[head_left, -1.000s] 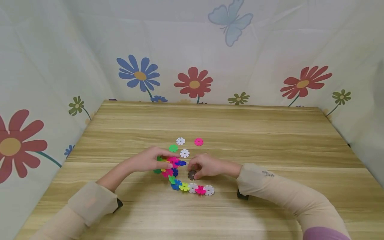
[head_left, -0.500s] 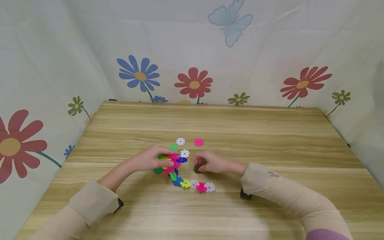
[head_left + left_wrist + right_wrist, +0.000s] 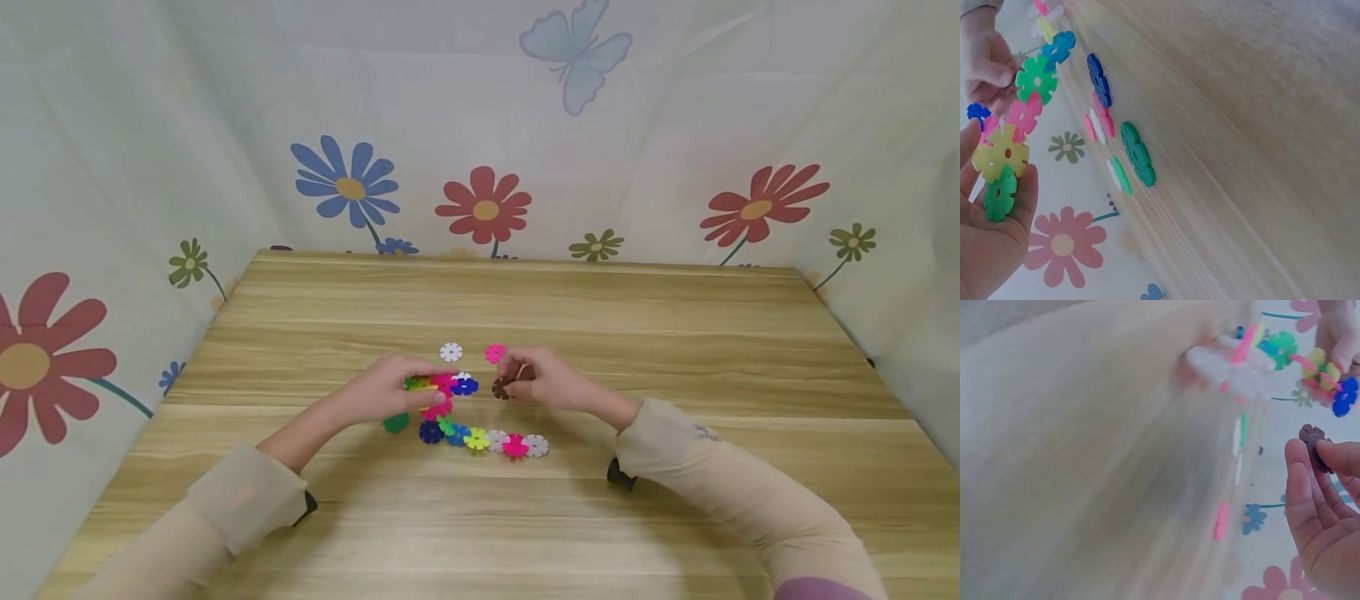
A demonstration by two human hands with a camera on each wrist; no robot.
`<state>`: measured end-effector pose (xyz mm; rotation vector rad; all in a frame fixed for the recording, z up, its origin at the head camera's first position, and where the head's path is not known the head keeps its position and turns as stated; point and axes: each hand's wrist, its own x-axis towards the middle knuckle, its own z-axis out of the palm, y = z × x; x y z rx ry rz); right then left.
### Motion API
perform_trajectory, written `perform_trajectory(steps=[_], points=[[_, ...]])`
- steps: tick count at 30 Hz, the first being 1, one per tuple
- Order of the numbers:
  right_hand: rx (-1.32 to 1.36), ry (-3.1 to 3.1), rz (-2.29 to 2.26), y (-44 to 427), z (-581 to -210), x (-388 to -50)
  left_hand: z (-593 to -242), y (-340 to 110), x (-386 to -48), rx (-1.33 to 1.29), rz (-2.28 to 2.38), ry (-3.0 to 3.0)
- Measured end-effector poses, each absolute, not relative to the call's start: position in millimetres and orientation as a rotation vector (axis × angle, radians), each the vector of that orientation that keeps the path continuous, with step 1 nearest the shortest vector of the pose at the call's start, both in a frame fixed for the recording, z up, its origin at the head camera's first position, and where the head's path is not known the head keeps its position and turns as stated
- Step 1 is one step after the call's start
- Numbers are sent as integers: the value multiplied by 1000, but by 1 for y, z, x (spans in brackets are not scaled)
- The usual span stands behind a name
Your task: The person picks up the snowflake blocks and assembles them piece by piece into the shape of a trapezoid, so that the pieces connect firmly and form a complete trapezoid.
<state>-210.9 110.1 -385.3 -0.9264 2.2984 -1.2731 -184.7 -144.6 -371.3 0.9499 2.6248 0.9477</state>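
Observation:
My left hand [image 3: 386, 387] holds a chain of slotted flower discs [image 3: 1037, 81] in pink, yellow, green, blue and white. In the left wrist view the chain is raised off the table, and its green and yellow discs lie against the fingers. A blue disc [image 3: 1346, 397] joins the chain near the fingertips. My right hand [image 3: 555, 382] pinches a brown disc [image 3: 1313, 440] between thumb and fingers, a short way right of the blue one and apart from it. Part of the chain is hidden behind the left fingers.
On the wooden table [image 3: 637, 317] lie loose discs: a dark blue one [image 3: 1099, 81], a dark green one [image 3: 1138, 153], a white one [image 3: 451, 352] and a pink one [image 3: 495, 354]. Other white, green and pink discs lie near them. A flower-print curtain [image 3: 637, 150] surrounds the table.
My left hand has lifted the chain, its tail shifting away from me and right. A dark blue disc now shows apart below it. My right hand has moved away from me and right with the brown disc.

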Motion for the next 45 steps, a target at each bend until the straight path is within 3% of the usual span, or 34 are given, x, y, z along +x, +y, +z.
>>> perform_trajectory(steps=[14, 45], points=[[-903, 2225, -1499, 112, -370, -201, -371, -134, -186, 936, 915, 2694], [-814, 2341, -1657, 101, -378, -183, -370, -129, -182, 1154, 974, 2704]])
